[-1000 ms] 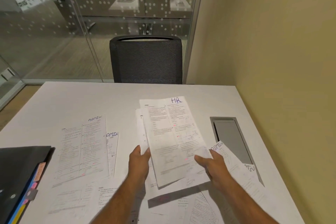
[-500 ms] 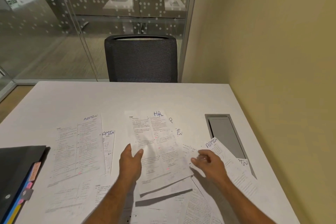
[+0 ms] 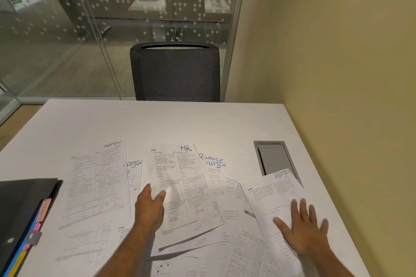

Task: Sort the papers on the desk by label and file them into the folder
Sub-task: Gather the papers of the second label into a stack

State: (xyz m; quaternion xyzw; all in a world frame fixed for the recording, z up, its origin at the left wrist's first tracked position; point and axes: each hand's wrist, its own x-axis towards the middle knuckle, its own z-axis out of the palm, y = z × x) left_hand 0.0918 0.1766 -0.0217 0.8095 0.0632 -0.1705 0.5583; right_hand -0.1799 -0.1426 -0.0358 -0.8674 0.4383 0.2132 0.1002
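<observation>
left hand (image 3: 149, 208) pinching HR sheet (image 3: 184, 189)

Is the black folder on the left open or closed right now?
Closed: the black folder lies flat, cover down, with coloured tabs sticking out its edge.

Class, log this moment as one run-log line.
left hand: pinching white HR-labelled sheet | right hand: flat on white ADMIN-labelled sheet | black tabbed folder: at desk's left, unfilled
</observation>
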